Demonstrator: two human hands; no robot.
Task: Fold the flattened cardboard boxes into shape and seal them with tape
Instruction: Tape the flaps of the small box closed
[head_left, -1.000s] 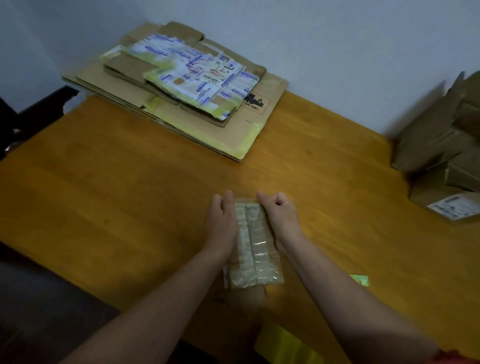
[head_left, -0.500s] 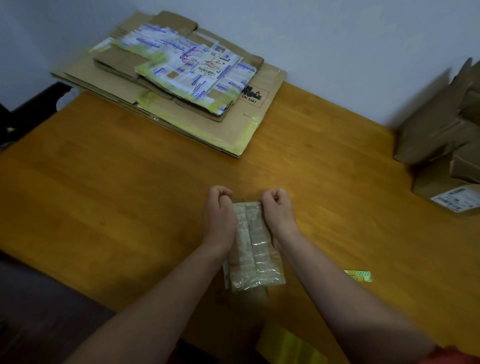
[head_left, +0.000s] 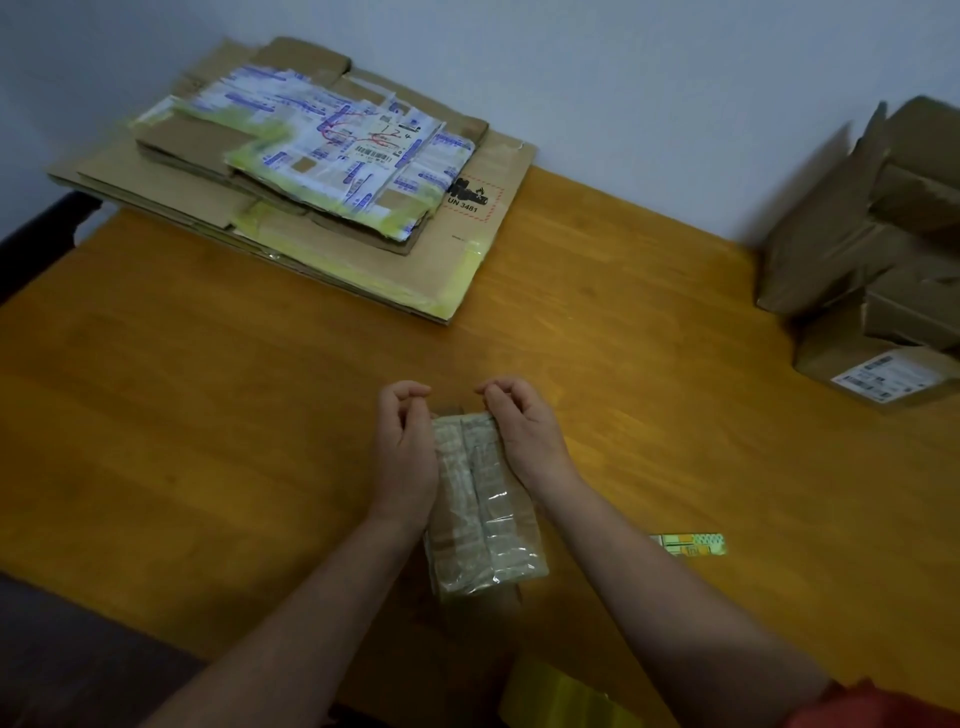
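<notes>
Item: small box (head_left: 483, 514), brown cardboard, wrapped in clear tape, printed labels under the tape.
Location: on table (head_left: 208, 415), near ctr, a bit toward 6 o'clock. Long axis runs approx 12–6.
Top face: seam runs lengthwise under the tape.
Left hand (head_left: 405, 447): at 9 o'clock side of box, toward far end. Palm edge touches box side, fingers curled in, thumb tip against forefinger.
Left grip: cannot tell whether fingertips pinch anything.
Right hand (head_left: 524, 436): at 3 o'clock side of box, toward far end. Palm edge touches box side, fingers curled, thumb tip at far corner of box.
Right grip: cannot tell, same reason.
Flat cardboard stack (head_left: 156, 171): 11 o'clock, by wall (head_left: 623, 78), partly past table edge. Top pcs covered w/ white-blue labels and yellow-green tape. Bottom sheet marked UN 3481.
Made-up boxes (head_left: 883, 249): 2–3 o'clock, piled by wall. Lowest one has white barcode label.
Label strip (head_left: 688, 544): yellow-green, flat on table, 4 o'clock of box, just beside right forearm.
Yellow item (head_left: 561, 696): 6 o'clock, near table edge, blurred, type unclear.
Sleeve (head_left: 883, 706): red, right arm, 5 o'clock corner.
Dark furniture (head_left: 36, 228): 9–10 o'clock, beyond table.
</notes>
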